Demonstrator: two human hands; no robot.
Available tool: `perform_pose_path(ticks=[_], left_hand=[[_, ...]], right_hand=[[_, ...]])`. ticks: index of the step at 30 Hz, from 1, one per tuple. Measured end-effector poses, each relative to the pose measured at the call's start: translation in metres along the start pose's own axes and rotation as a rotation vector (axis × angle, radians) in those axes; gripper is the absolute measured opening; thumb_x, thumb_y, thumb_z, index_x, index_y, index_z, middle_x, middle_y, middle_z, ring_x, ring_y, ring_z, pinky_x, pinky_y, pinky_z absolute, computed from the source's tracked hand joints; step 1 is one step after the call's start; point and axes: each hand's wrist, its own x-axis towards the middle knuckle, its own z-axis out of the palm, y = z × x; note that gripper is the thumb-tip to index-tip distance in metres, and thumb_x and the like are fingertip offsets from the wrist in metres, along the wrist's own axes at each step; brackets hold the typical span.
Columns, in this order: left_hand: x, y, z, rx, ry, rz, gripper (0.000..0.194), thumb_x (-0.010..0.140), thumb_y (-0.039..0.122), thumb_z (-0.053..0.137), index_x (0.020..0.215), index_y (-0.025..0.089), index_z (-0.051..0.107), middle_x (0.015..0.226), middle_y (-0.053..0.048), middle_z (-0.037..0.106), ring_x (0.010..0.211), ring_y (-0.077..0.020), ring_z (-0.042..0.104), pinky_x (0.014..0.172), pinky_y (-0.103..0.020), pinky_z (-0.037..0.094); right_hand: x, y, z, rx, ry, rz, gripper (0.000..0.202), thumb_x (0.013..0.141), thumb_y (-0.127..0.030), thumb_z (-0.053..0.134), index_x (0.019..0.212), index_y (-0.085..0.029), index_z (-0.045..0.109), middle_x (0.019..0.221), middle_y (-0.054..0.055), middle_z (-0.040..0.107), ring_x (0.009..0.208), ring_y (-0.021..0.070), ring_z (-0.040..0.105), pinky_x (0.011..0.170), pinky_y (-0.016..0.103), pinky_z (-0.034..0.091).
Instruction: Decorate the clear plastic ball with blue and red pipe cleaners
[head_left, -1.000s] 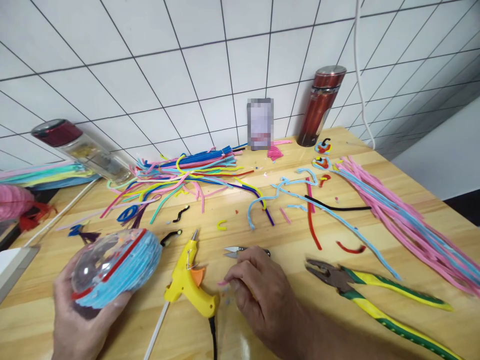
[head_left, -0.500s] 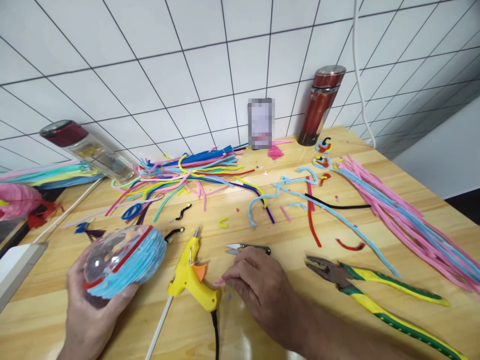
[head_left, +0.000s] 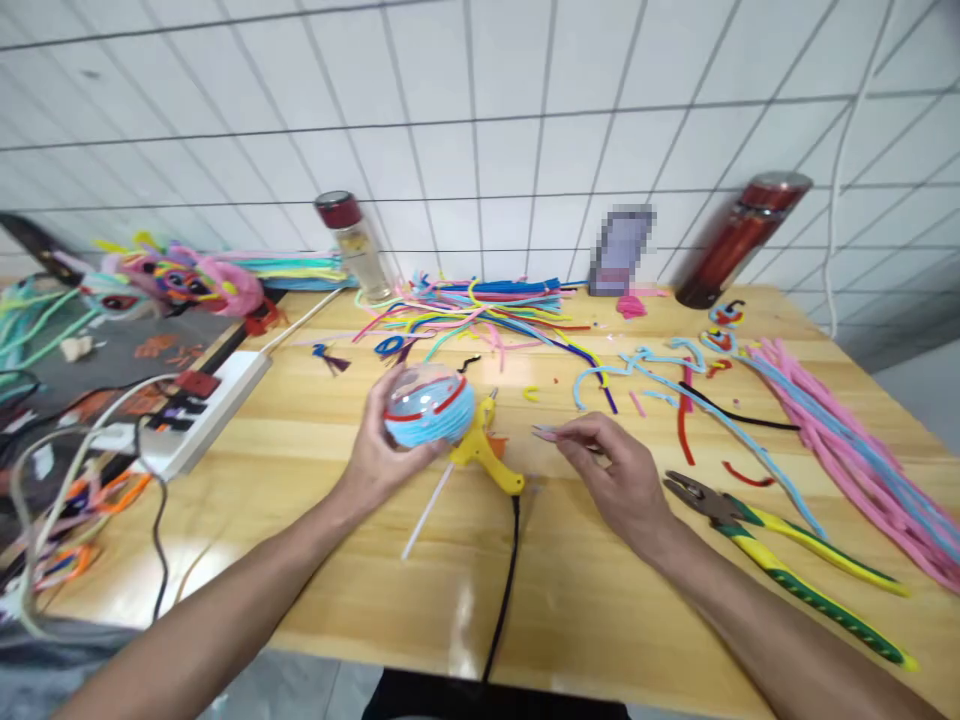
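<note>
My left hand (head_left: 382,440) is wrapped round a clear plastic ball (head_left: 427,405), part of it covered with light-blue pipe cleaner and crossed by red strips. Beside the ball lies a yellow hot glue gun (head_left: 486,455), its nozzle pointing away from me and a white glue stick (head_left: 427,512) at its back. My right hand (head_left: 611,470) is closed in a pinch to the right of the glue gun. A small pinkish piece shows at its fingertips, blurred. Pointed metal tips (head_left: 541,431), apparently of thread snips, show there too; the rest is hidden behind the hand.
Pliers (head_left: 724,508) with yellow-green handles lie right of my right hand. Pipe cleaners pile up (head_left: 487,305) by the wall, with a pink bundle (head_left: 832,430) at right. Two flasks and a phone (head_left: 621,250) stand behind. A power strip (head_left: 217,410) is at left.
The view has swung left and drawn back, showing both forearms and the power strip. My left hand has brought the ball close to the glue gun. The right hand keeps its pinch.
</note>
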Motion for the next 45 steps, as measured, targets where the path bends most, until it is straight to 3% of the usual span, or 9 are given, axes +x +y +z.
perform_pose_path(ticks=[3,6,10,14,22,34,45], left_hand=[[0.002,0.002,0.002,-0.139,-0.044,-0.010,0.109,0.067,0.059,0.091,0.155,0.022,0.040,0.162,-0.020,0.049,0.148,-0.0366,0.055,0.122,-0.052,0.050],[0.002,0.004,0.004,-0.249,-0.039,0.015,0.112,0.065,0.060,0.093,0.156,0.022,0.039,0.164,-0.020,0.046,0.151,-0.0369,0.052,0.124,-0.051,0.048],[-0.002,0.012,0.004,-0.391,-0.070,0.018,0.111,0.064,0.061,0.094,0.154,0.023,0.041,0.162,-0.019,0.049,0.147,-0.0374,0.056,0.121,-0.052,0.051],[-0.006,0.018,0.004,-0.445,-0.098,-0.012,0.105,0.066,0.057,0.095,0.150,0.022,0.045,0.157,-0.018,0.054,0.143,-0.0379,0.059,0.119,-0.055,0.051],[-0.007,0.017,0.008,-0.455,-0.120,0.099,0.094,0.068,0.053,0.095,0.146,0.021,0.051,0.148,-0.017,0.060,0.138,-0.0372,0.061,0.118,-0.055,0.051],[-0.008,0.020,0.007,-0.388,-0.169,0.088,0.092,0.071,0.048,0.093,0.148,0.021,0.048,0.151,-0.017,0.058,0.139,-0.0362,0.059,0.119,-0.054,0.049],[-0.009,0.017,0.008,-0.383,-0.170,0.080,0.094,0.071,0.050,0.093,0.148,0.020,0.048,0.151,-0.017,0.058,0.139,-0.0361,0.060,0.119,-0.054,0.050]], right_hand=[[0.010,-0.028,0.004,0.053,0.014,0.085,0.017,0.102,-0.038,0.067,0.095,-0.024,0.073,0.091,0.004,0.072,0.083,0.0193,0.068,0.075,0.033,0.054],[0.020,-0.061,0.014,0.074,-0.031,0.076,0.019,0.101,-0.040,0.067,0.092,-0.024,0.071,0.089,0.003,0.070,0.084,0.0191,0.067,0.075,0.033,0.051],[0.033,-0.096,0.029,-0.016,-0.077,-0.017,0.018,0.098,-0.037,0.067,0.085,-0.023,0.068,0.084,0.002,0.068,0.078,0.0180,0.063,0.074,0.033,0.050],[0.043,-0.112,0.043,-0.129,-0.050,-0.148,0.018,0.097,-0.032,0.065,0.081,-0.024,0.065,0.079,0.001,0.066,0.074,0.0175,0.058,0.073,0.034,0.049],[0.046,-0.109,0.054,-0.244,-0.066,-0.199,0.019,0.096,-0.029,0.063,0.078,-0.025,0.062,0.077,0.001,0.065,0.071,0.0174,0.054,0.068,0.033,0.045],[0.038,-0.095,0.058,-0.247,-0.063,-0.217,0.016,0.096,-0.026,0.064,0.080,-0.024,0.064,0.078,0.001,0.065,0.070,0.0160,0.056,0.061,0.030,0.045],[0.038,-0.088,0.060,-0.264,-0.050,-0.234,0.016,0.098,-0.027,0.064,0.082,-0.024,0.065,0.078,0.001,0.065,0.070,0.0161,0.057,0.064,0.031,0.047]])
